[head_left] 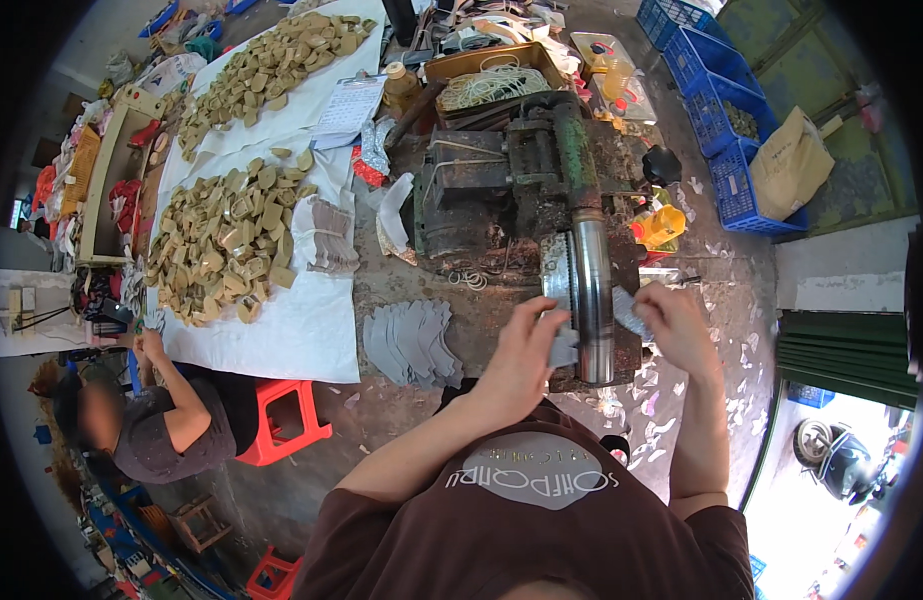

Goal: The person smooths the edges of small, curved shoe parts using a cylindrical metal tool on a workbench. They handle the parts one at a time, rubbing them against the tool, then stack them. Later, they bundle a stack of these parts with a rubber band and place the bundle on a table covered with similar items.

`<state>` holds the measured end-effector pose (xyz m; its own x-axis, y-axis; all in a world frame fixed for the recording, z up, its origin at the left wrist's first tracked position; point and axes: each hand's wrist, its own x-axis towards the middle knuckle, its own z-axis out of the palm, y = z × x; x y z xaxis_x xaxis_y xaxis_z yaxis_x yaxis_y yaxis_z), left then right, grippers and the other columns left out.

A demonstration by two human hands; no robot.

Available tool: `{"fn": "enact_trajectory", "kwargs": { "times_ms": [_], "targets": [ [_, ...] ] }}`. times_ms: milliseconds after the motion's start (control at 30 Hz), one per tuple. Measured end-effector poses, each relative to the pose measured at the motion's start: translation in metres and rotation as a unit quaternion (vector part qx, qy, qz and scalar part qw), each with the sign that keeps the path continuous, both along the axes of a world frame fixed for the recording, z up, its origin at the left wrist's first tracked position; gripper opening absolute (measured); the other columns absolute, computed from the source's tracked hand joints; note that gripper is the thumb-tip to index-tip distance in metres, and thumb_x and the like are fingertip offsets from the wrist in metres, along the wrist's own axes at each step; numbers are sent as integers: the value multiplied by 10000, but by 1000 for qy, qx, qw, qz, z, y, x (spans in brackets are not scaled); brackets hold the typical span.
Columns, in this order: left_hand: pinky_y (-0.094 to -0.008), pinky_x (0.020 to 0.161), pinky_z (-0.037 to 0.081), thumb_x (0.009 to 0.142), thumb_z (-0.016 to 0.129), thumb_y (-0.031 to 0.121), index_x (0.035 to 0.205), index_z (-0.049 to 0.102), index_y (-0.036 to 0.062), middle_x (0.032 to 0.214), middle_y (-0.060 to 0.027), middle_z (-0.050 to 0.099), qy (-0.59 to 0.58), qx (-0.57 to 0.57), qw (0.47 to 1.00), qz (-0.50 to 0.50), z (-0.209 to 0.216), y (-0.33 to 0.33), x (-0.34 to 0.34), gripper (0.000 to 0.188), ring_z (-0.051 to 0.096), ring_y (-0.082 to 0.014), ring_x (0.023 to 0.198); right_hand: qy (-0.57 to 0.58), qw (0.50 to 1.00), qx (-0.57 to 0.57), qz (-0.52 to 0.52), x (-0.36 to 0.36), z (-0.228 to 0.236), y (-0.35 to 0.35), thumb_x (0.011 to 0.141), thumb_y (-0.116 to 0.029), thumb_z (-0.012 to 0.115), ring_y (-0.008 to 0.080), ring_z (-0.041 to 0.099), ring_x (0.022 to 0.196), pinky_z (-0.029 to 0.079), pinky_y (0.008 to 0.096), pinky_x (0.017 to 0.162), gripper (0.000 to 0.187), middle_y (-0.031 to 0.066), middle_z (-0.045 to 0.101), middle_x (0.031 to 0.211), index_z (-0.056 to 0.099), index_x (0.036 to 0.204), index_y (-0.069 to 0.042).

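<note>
In front of me is an old machine (469, 190) with a shiny metal roller (596, 290) pointing toward my body. My left hand (522, 352) is at the roller's left side, fingers closed on a small grey sheet piece (564, 348). To the right of the roller, my right hand (679, 322) pinches a pale grey cut piece (632, 312) close to the metal. A toothed metal strip (558, 265) lies along the roller's left. Fanned stacks of curved grey pieces (412, 342) rest on the bench, left of my left hand.
At left, a white-covered table (317, 335) bears heaps of tan blocks (227, 240). Beside it a person (172, 410) works near a red stool (282, 420). Blue crates (717, 75) stand at right; scraps (750, 365) litter the floor. A wire-filled box (497, 80) sits behind the machine.
</note>
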<state>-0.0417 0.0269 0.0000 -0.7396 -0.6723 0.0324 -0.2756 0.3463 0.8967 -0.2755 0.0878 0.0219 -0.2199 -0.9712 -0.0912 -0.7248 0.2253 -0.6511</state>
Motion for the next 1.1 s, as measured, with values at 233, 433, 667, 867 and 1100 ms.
{"fn": "enact_trajectory", "kwargs": {
  "times_ms": [233,433,667,867,1100],
  "targets": [
    [-418,970,370,702,542,-135,1166,464,17,1241,-195,348,-3,42,999,27,-10,-2,-2,494,420,-384,1151,51,990,-130,-37,24,-7,-4,776,-58,625,252,574,732,417,346,747,150,91,600,806,616,923,-29],
    [-382,990,342,719,492,-108,1071,542,35,1145,-177,470,-31,-49,982,178,-18,-39,72,383,431,-348,1154,-62,990,-94,-84,24,-8,-2,787,-49,638,194,580,754,459,307,710,188,86,599,798,603,966,-1],
    [-400,890,398,676,538,-78,1040,564,39,1143,-145,486,-327,-202,921,65,-90,-38,168,384,469,-329,1079,-81,985,-112,-101,31,-4,-5,801,-41,630,179,585,762,460,296,726,179,86,612,804,605,971,7],
    [-439,833,424,722,541,-31,1056,559,36,1104,-157,510,-343,-91,935,-17,-93,-22,173,341,511,-347,1023,-82,984,-139,-79,38,2,-7,804,-22,627,181,584,734,464,293,711,156,97,610,794,603,951,20],
    [-348,941,378,904,451,77,1173,499,12,1163,-126,500,121,201,970,67,5,-35,68,281,499,-240,1086,-49,973,-218,62,95,25,-20,707,-35,697,286,499,916,414,369,780,220,114,559,1003,625,915,-27]
  ]
}}
